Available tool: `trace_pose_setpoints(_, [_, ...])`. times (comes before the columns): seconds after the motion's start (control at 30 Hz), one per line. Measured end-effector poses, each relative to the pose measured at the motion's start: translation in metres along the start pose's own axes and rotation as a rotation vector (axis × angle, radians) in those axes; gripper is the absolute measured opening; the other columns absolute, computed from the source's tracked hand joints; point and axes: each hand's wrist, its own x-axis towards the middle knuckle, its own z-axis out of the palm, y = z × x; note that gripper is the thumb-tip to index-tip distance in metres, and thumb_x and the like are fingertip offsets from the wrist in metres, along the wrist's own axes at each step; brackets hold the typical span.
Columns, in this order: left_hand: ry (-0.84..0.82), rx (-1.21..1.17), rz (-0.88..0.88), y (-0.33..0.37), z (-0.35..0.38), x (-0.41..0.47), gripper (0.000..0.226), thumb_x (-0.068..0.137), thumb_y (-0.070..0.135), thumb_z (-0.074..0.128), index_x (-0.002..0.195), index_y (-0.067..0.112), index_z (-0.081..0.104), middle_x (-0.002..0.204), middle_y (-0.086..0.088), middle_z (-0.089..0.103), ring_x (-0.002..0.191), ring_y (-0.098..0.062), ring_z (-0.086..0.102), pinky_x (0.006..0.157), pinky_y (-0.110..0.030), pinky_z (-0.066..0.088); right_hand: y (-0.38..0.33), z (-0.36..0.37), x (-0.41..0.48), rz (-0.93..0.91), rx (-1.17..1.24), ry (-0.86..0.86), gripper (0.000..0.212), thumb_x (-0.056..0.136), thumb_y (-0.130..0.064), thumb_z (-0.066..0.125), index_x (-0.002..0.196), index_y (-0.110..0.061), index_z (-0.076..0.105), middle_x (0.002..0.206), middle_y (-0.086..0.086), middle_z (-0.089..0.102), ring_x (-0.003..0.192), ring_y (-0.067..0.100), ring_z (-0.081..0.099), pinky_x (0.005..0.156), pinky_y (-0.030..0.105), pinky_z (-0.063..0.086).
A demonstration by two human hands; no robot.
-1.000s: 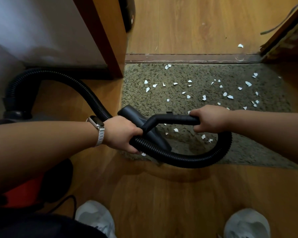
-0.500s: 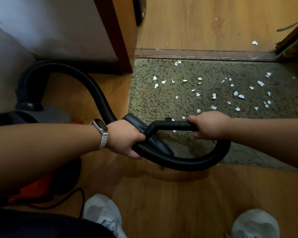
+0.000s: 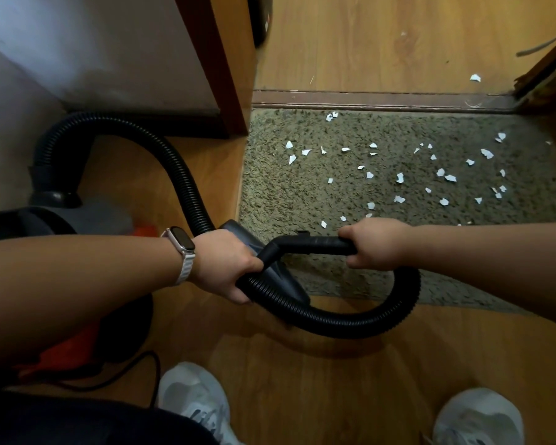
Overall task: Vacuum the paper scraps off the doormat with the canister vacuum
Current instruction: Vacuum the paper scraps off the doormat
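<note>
A grey-green shaggy doormat (image 3: 302, 194) lies in front of a doorway, with several white paper scraps (image 3: 398, 178) spread over it. The black ribbed hose (image 3: 174, 165) runs from the canister vacuum (image 3: 45, 220) at the left and loops under my hands. My left hand (image 3: 225, 264), with a watch on the wrist, grips the hose next to the wide dark nozzle (image 3: 280, 281), which rests over the mat's near left corner. My right hand (image 3: 373, 244) is closed around the black handle tube (image 3: 315, 245).
A wooden door frame (image 3: 219, 59) and a white wall stand at the left. A brown threshold strip (image 3: 382, 99) borders the mat's far edge, with one scrap (image 3: 475, 78) on the wood floor beyond. My two white shoes (image 3: 193, 403) and a black cord (image 3: 148, 374) are near the bottom.
The view has shifted, so mat and scraps sit lower and further right in frame. The hands and nozzle have stayed at the mat's near left corner, both grips unchanged.
</note>
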Motion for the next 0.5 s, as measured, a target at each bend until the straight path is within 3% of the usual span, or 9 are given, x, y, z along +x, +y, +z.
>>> trace_pose_setpoints(0.13, [-0.006, 0.009, -0.021, -0.002, -0.010, 0.007, 0.044, 0.084, 0.068, 0.052, 0.095, 0.026, 0.059, 0.080, 0.007, 0.062, 0.070, -0.016, 0.061, 0.067, -0.034, 0.052, 0.014, -0.004, -0.001, 0.008, 0.081, 0.001, 0.016, 0.084, -0.036, 0.065, 0.092, -0.026, 0.055, 0.069, -0.008, 0.054, 0.065, 0.015, 0.053, 0.061, 0.029, 0.044])
trace_pose_setpoints(0.27, [0.012, 0.005, -0.049, -0.006, -0.017, 0.015, 0.045, 0.083, 0.070, 0.052, 0.096, 0.027, 0.057, 0.085, 0.007, 0.065, 0.073, -0.016, 0.063, 0.069, -0.035, 0.054, 0.032, -0.010, -0.008, 0.075, 0.130, 0.013, 0.014, 0.084, -0.034, 0.066, 0.088, -0.024, 0.056, 0.071, -0.007, 0.057, 0.066, 0.014, 0.054, 0.056, 0.027, 0.037])
trace_pose_setpoints(0.5, [0.021, -0.012, -0.091, -0.008, -0.026, 0.026, 0.040, 0.082, 0.069, 0.054, 0.091, 0.030, 0.052, 0.083, 0.008, 0.064, 0.073, -0.015, 0.062, 0.069, -0.034, 0.053, 0.051, -0.014, -0.014, 0.130, 0.150, 0.010, 0.014, 0.083, -0.034, 0.067, 0.083, -0.026, 0.056, 0.072, -0.005, 0.061, 0.068, 0.014, 0.057, 0.061, 0.028, 0.043])
